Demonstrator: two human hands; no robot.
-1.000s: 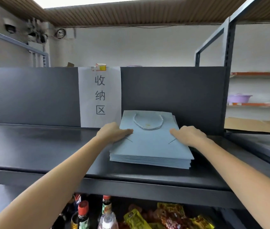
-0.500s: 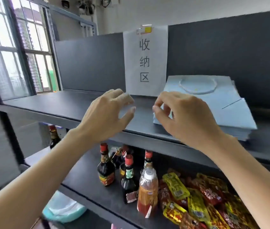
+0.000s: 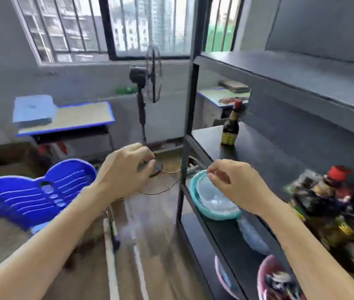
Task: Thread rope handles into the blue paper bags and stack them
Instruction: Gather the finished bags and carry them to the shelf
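A pile of flat blue paper bags (image 3: 33,110) lies on a small desk (image 3: 80,118) at the far left, by the window. Both my hands hang in mid-air in front of me and hold nothing. My left hand (image 3: 126,169) has loosely curled fingers, above the floor. My right hand (image 3: 234,185) also has loosely curled fingers, in front of the black shelf unit's lower level. The stack of finished bags on the shelf is out of view. No rope handles show.
A black shelf unit (image 3: 184,148) fills the right side, holding a sauce bottle (image 3: 230,126), a teal basin (image 3: 212,213) and blurred bottles. A blue plastic chair (image 3: 35,193) stands at the left. A standing fan (image 3: 147,83) is by the window.
The view has swung left, away from the stacked bags on the shelf toward the window and desk. Both hands left the stack and now hang free with curled fingers.
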